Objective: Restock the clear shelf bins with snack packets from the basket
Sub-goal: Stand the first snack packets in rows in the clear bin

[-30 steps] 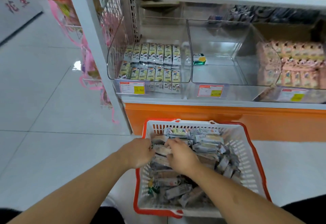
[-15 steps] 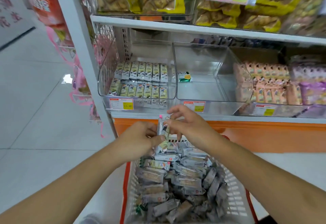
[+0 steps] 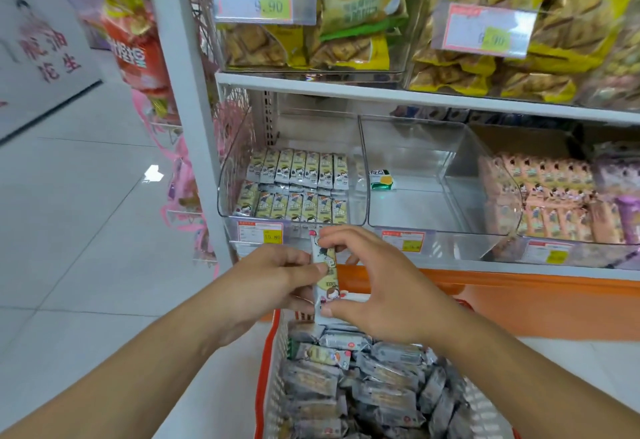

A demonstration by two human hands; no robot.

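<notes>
Two hands share one small stack of snack packets (image 3: 325,276), held upright just above the far rim of the basket (image 3: 268,362) and just below the front lip of the shelf. The left hand (image 3: 273,286) curls round the stack's left side, and the right hand (image 3: 377,286) pinches it top and bottom between fingers and thumb, probably to square the packets so they go in standing like the rows already there. The left bin (image 3: 349,224) at the shelf's left end holds two neat rows of matching packets; the middle bin (image 3: 457,224) beside it has only one green packet (image 3: 381,179) at its back left corner. Which bin is meant I cannot tell, though the printed faces match the left one. The basket is heaped full, so the restocking looks barely started.
</notes>
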